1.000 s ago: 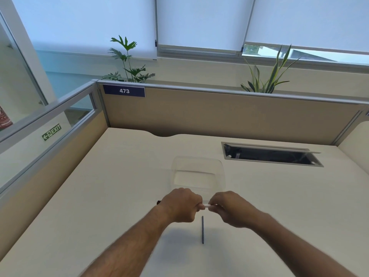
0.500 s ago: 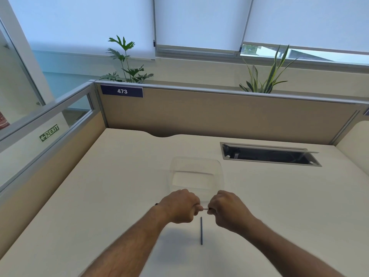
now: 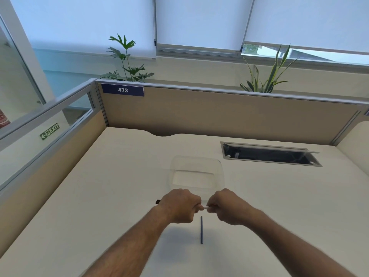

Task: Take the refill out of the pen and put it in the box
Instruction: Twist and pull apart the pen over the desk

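Both of my hands grip one pen [image 3: 204,207] held level above the desk, just in front of the clear plastic box [image 3: 220,172]. My left hand [image 3: 179,205] is closed round the pen's left part, whose dark end [image 3: 158,201] sticks out past my fist. My right hand [image 3: 226,206] is closed on the right part. Only a short white stretch of the pen shows between the fists. A thin dark blue stick [image 3: 201,229], like a refill, lies on the desk below my hands, pointing away from me. The box looks empty.
The cream desk [image 3: 119,176] is walled by tan partitions at the back [image 3: 219,116] and left. An open cable slot [image 3: 269,154] sits at the back right. Plants stand behind the partition.
My hands have stayed together on the pen. The white gap between the fists closed slightly, then reopened a little. The blue stick has not moved.
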Tool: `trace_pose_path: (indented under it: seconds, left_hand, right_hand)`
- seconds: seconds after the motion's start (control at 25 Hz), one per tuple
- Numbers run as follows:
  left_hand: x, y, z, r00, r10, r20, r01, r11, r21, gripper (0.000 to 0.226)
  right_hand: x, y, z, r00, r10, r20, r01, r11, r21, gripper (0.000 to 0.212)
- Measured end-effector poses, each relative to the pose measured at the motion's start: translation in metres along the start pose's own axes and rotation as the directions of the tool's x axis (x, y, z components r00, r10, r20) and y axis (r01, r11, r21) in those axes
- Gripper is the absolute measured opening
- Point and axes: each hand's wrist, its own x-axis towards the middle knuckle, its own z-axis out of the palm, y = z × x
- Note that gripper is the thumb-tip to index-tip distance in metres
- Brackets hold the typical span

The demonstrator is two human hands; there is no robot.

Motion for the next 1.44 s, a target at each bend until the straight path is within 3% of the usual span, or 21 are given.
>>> trace_pose_path:
  seconds: [0.28,0.6,0.68,0.84,0.96,1.24,1.36,1.44]
  left_hand:
    - [-0.001,0.001,-0.004,0.999,-0.039,0.025,0.043,0.986,-0.16,0.026]
    - [0.0,0.0,-0.006,0.991,-0.049,0.128,0.094,0.92,-0.38,0.034]
    - [-0.003,0.0,-0.007,0.997,-0.03,0.076,0.054,0.942,-0.332,0.028]
    - [-0.006,0.0,0.0,0.974,0.123,-0.191,-0.122,0.992,0.013,0.027]
    - [-0.005,0.003,0.006,0.959,0.186,-0.213,-0.162,0.979,0.125,0.025]
    - [-0.004,0.006,0.002,0.997,0.056,-0.049,-0.056,0.998,-0.001,0.017]
    - [-0.004,0.004,0.0,1.0,0.018,-0.019,-0.019,0.998,-0.067,0.017]
    - [-0.003,0.002,-0.001,0.999,0.021,-0.03,-0.023,0.998,-0.063,0.017]
  right_hand:
    - [-0.01,-0.004,0.009,0.979,-0.112,-0.168,0.082,0.981,-0.175,0.017]
    - [-0.013,-0.005,0.011,0.957,-0.231,-0.174,0.189,0.955,-0.229,0.021]
    - [-0.013,-0.003,0.01,0.962,-0.203,-0.185,0.163,0.964,-0.208,0.018]
    - [-0.011,0.0,0.003,0.986,-0.067,-0.15,0.058,0.996,-0.067,0.015]
    - [-0.011,0.001,0.001,0.978,-0.074,-0.196,0.073,0.997,-0.017,0.017]
    - [-0.021,0.001,0.008,0.908,-0.301,-0.292,0.205,0.927,-0.315,0.011]
    - [-0.022,-0.002,0.007,0.898,-0.257,-0.358,0.172,0.952,-0.253,0.013]
    - [-0.019,-0.001,0.005,0.938,-0.133,-0.319,0.093,0.986,-0.136,0.034]
